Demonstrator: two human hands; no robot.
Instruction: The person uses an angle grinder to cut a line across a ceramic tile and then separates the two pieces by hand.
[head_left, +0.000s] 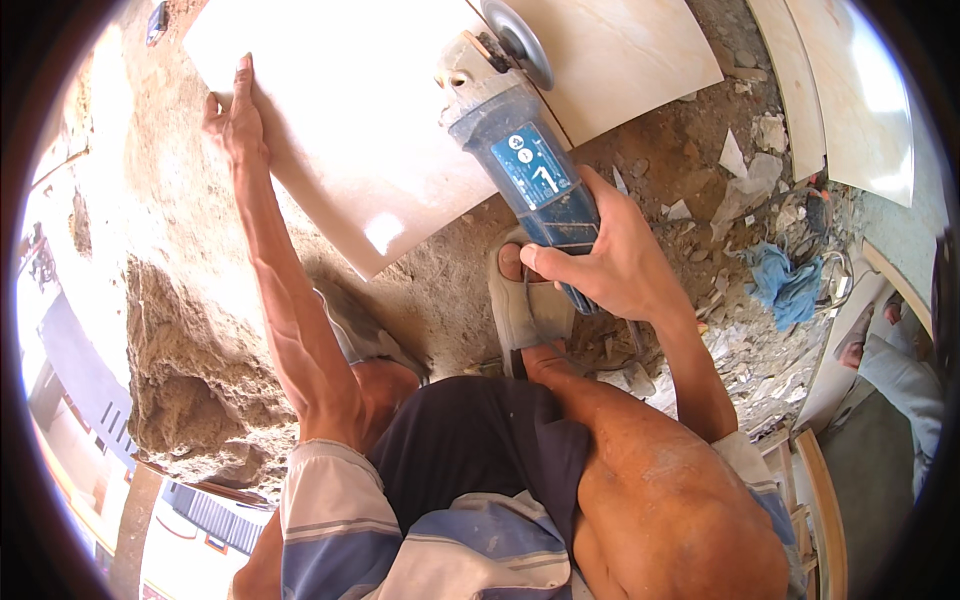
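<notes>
My right hand (632,250) is closed around the dark blue body of an angle grinder (535,185). Its round grey disc (520,42) stands on edge over a dark straight line that splits the pale glossy floor tile. The larger tile part (360,110) lies on the left and the smaller part (620,65) on the right. Whether the line goes right through at the far end cannot be seen. At the larger part's left edge, my left hand (238,125) grips the tile, one digit stretched along the top. My sandalled feet are just short of the tile.
Broken tile shards and rubble (735,190) cover the ground at right, with a blue cloth (785,285) among them. More pale tiles (860,90) stand at far right. Another person's grey-clothed limb (900,380) shows at the right rim. A rough earthen edge (190,400) drops off at left.
</notes>
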